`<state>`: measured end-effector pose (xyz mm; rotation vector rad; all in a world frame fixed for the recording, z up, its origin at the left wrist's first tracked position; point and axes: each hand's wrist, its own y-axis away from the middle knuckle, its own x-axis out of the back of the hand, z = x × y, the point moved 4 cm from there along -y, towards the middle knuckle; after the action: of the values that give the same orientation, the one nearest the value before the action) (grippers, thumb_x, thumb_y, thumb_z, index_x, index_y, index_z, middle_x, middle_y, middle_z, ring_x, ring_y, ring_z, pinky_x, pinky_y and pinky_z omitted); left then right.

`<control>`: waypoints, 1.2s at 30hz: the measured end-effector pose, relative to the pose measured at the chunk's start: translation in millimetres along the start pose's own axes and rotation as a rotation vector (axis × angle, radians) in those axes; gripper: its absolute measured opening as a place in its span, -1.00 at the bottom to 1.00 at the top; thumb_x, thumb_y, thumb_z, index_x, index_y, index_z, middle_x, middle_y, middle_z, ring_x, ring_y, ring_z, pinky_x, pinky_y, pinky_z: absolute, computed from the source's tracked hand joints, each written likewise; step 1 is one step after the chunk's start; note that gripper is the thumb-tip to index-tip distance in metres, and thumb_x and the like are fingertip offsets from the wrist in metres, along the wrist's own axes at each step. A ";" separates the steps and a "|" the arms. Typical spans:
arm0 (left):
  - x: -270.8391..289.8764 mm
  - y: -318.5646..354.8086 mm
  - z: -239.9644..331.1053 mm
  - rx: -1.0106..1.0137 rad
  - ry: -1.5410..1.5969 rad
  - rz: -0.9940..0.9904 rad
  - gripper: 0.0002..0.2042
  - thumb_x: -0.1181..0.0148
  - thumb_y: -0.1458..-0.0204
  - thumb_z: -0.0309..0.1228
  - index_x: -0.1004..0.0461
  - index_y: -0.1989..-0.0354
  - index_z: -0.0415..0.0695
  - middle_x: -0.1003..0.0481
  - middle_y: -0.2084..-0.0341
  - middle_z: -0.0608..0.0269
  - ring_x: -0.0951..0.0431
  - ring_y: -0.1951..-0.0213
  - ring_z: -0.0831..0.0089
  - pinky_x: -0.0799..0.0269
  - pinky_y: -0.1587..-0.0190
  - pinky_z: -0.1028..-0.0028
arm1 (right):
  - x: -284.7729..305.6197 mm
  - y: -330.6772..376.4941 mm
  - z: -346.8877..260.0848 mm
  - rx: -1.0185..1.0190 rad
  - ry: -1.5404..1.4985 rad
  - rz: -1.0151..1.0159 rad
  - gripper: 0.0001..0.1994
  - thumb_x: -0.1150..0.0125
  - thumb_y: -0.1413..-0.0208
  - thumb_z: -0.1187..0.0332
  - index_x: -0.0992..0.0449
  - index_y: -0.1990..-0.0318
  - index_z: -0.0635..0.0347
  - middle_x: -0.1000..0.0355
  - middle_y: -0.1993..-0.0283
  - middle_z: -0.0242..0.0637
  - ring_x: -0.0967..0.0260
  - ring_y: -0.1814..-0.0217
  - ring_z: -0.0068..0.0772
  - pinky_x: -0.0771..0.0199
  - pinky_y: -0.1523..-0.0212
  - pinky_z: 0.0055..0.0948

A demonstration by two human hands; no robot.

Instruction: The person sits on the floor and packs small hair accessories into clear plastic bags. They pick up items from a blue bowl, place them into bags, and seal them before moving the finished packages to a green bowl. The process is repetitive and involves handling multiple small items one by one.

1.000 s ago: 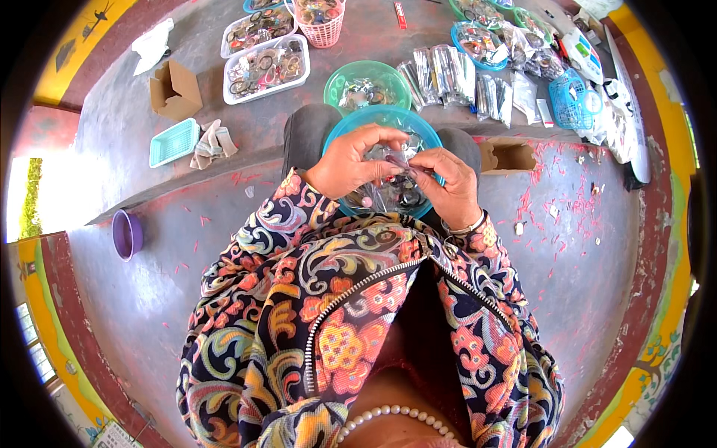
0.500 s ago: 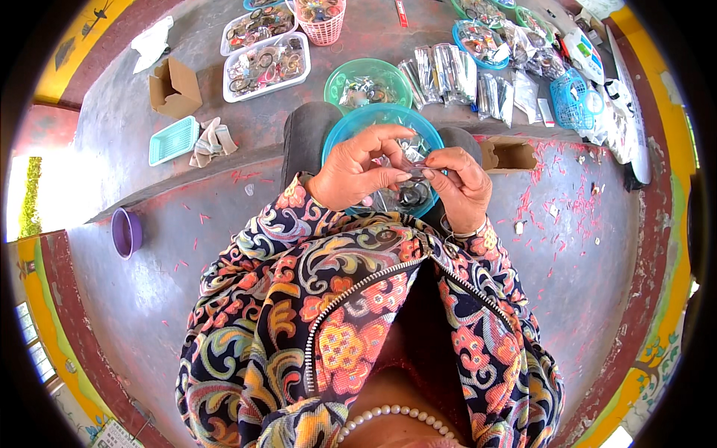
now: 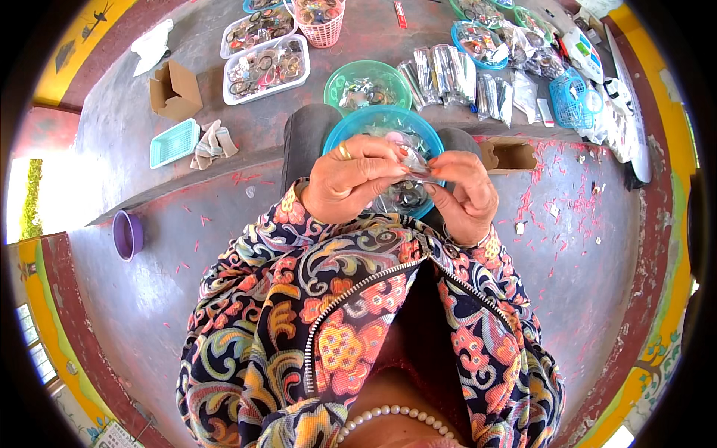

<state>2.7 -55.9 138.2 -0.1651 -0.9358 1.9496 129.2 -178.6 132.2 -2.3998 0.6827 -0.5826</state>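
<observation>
Above a blue basin in my lap, both hands pinch a small clear plastic bag. My left hand, with a ring on one finger, is closed on its left side. On its other edge my right hand is closed, thumb and fingertips pressed together. Something pale shows in or behind the bag; I cannot make out what. Small bagged pieces and dark round items lie in the basin, partly hidden by my hands. A green basin with similar small things stands just beyond, on the raised ledge.
Over the ledge stand white trays, a pink basket, bundles of flat plastic packets and a blue basket. Cardboard boxes, a turquoise tray and a purple tub sit around me. Red scraps litter the floor.
My left fingers have gone from spread apart to closed on the bag. The bag is turned and shows more pale surface. My right hand has shifted slightly down.
</observation>
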 end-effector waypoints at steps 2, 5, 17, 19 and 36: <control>3.8 -1.5 2.4 -0.061 -0.081 0.020 -0.77 -0.17 0.23 -0.71 -0.45 0.32 -0.26 -0.40 0.34 0.14 -0.45 0.26 0.29 -0.37 0.23 0.45 | -1.0 0.2 3.8 -0.110 -0.143 0.103 -0.70 -0.23 0.18 0.57 -0.36 0.21 0.27 -0.37 0.28 -0.25 -0.32 0.25 -0.44 -0.29 0.24 -0.53; 7.9 -4.5 6.0 -0.176 -0.205 0.018 -0.71 -0.13 0.27 -0.75 -0.42 0.28 -0.29 -0.36 0.27 0.09 -0.42 0.19 0.19 -0.37 0.20 0.39 | -4.9 1.7 15.1 -0.421 -0.483 0.122 -0.69 -0.19 0.10 0.50 -0.33 0.15 0.29 -0.37 0.26 -0.27 -0.30 0.23 -0.50 -0.26 0.20 -0.55; -13.2 -4.9 -5.7 -0.173 -0.450 -0.170 -0.68 -0.08 0.19 -0.63 -0.38 0.17 -0.32 -0.32 0.15 0.03 -0.36 0.08 0.11 -0.36 0.11 0.32 | -4.0 1.4 38.4 -0.606 -0.396 0.049 -0.86 -0.05 -0.06 0.43 -0.43 0.31 0.34 -0.41 0.39 -0.35 -0.25 0.47 -0.61 -0.28 0.41 -0.60; -10.5 -10.6 -5.5 -0.112 -0.440 -0.172 -0.66 -0.12 0.19 -0.61 -0.38 0.14 -0.28 -0.28 0.08 0.05 -0.36 0.05 0.16 -0.42 0.17 0.40 | 1.8 -4.0 38.6 -0.463 -0.071 -0.150 -0.87 -0.05 -0.04 0.40 -0.39 0.35 0.31 -0.37 0.45 -0.28 -0.30 0.47 -0.43 -0.30 0.40 -0.47; -29.0 9.2 -54.5 1.077 0.803 -0.028 -0.83 0.00 -0.03 -0.50 -0.42 0.23 -0.27 -0.47 0.30 0.19 -0.50 0.28 0.45 -0.44 0.21 0.56 | 22.7 -20.1 17.2 -0.259 0.089 -0.111 -0.79 -0.21 0.17 0.51 -0.48 0.28 0.16 -0.38 0.29 -0.33 -0.32 0.28 -0.44 -0.31 0.34 -0.55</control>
<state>37.6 -51.9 86.6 -0.2605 0.6410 1.8479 162.8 -170.7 137.6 -2.6793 0.7031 -0.6863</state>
